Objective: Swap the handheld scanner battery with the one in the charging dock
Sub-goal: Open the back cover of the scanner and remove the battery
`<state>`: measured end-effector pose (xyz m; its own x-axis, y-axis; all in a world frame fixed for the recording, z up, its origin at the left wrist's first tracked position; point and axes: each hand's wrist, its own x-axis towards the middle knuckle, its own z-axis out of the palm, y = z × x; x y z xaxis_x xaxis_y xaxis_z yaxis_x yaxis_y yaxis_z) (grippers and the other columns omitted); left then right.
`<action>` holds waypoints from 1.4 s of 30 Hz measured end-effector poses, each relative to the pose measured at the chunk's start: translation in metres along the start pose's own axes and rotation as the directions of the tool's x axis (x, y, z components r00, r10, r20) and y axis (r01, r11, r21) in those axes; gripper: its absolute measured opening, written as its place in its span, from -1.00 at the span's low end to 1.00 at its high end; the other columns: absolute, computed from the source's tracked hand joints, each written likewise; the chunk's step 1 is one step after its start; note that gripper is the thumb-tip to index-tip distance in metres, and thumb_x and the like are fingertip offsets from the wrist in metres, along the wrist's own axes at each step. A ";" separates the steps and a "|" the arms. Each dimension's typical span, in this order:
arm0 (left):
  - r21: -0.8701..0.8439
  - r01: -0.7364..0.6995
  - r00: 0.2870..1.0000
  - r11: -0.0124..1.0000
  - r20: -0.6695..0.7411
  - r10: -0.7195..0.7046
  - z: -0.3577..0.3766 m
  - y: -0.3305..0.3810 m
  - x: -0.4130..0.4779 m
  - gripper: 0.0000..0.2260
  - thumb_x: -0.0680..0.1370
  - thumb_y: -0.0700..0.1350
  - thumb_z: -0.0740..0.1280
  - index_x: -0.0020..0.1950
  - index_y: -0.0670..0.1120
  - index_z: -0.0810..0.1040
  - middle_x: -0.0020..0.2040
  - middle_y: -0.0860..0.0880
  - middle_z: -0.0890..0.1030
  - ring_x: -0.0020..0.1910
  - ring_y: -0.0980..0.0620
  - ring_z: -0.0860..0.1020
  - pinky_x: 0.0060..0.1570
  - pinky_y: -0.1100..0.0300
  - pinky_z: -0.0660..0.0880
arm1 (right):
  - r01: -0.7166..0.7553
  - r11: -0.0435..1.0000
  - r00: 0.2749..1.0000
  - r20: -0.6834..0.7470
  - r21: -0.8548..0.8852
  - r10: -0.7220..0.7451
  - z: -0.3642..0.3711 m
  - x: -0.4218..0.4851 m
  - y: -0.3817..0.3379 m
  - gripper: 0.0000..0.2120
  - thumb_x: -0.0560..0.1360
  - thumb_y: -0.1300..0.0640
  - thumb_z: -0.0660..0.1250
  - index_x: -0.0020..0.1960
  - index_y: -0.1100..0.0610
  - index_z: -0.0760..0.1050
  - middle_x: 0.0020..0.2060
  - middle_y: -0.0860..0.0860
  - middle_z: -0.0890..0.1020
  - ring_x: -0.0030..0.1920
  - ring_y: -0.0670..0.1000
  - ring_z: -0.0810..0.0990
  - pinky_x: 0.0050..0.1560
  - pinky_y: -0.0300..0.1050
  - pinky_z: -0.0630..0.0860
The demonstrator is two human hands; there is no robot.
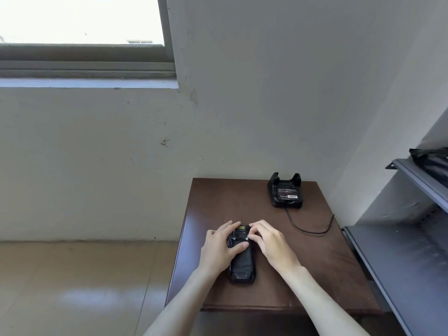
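My scanner (241, 255) lies face down on the worktop (315, 263), back up so I can get at the battery cover. Its long axis runs from 6 to 12 o'clock, with the scan head at 12, away from me. My left hand (219, 248) cups its side, thumb across the back to keep it steady. My right hand (269, 241) has its fingertips curled on the top right corner, probably working a latch there. Further off at 1 o'clock stands the dock (285, 191), a battery (286, 192) in it label up, well apart from the scanner.
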<state>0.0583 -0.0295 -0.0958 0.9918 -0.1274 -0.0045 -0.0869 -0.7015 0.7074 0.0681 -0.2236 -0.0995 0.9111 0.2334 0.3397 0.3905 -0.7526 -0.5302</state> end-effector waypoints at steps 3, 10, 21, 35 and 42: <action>-0.006 -0.008 1.000 1.000 -0.008 0.008 0.000 0.000 0.000 -0.42 0.47 0.30 0.41 0.47 0.30 0.39 0.50 0.27 0.38 0.30 0.02 0.36 0.28 -0.05 0.48 | -0.042 0.998 0.999 -0.014 0.044 0.043 0.004 -0.001 -0.001 -0.95 0.56 0.18 0.40 -0.07 0.13 0.56 0.03 -0.08 0.61 0.04 -0.11 0.61 0.08 -0.31 0.45; -0.015 -0.004 1.000 1.000 0.000 0.004 0.000 0.000 0.000 -0.41 0.46 0.31 0.41 0.47 0.29 0.40 0.51 0.26 0.38 0.31 0.03 0.36 0.32 -0.03 0.46 | -0.179 0.963 0.981 -0.032 0.203 0.189 0.010 -0.005 -0.007 -0.91 0.55 0.20 0.41 -0.13 0.09 0.59 0.08 -0.09 0.61 0.06 -0.12 0.62 0.16 -0.07 0.56; -0.106 -0.044 0.999 0.993 0.022 0.047 -0.010 -0.004 0.003 -0.60 0.52 0.12 0.44 0.32 0.06 0.53 0.18 0.15 0.65 0.13 0.11 0.59 0.16 0.18 0.51 | -0.381 0.807 0.924 0.171 0.450 0.341 -0.003 -0.012 -0.019 -0.90 0.57 0.13 0.40 0.05 -0.02 0.52 0.28 -0.12 0.59 0.31 -0.10 0.56 0.36 -0.10 0.49; 0.370 -0.340 0.931 0.865 0.000 0.366 -0.037 -0.010 0.011 -0.87 0.58 0.05 0.38 -0.03 0.04 0.68 -0.08 0.08 0.60 -0.06 0.00 0.50 -0.16 -0.01 0.57 | -0.419 0.801 0.908 0.201 0.428 0.368 -0.006 -0.018 -0.026 -0.81 0.49 0.14 0.48 0.03 -0.02 0.52 0.41 -0.08 0.53 0.34 -0.18 0.51 0.36 -0.23 0.40; 0.416 -0.496 0.841 0.762 0.009 0.542 -0.038 -0.024 0.016 -0.86 0.59 0.07 0.36 -0.04 0.08 0.69 -0.16 0.13 0.63 -0.18 0.03 0.49 -0.27 0.12 0.55 | -0.404 0.803 0.914 0.176 0.438 0.365 -0.003 -0.020 -0.024 -0.80 0.48 0.14 0.48 0.04 -0.01 0.53 0.41 -0.07 0.53 0.35 -0.17 0.52 0.36 -0.25 0.40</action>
<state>0.0795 0.0122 -0.0859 0.7858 -0.4934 0.3728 -0.5967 -0.7633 0.2476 0.0400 -0.2121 -0.0907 0.9987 0.0472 -0.0191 0.0030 -0.4288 -0.9034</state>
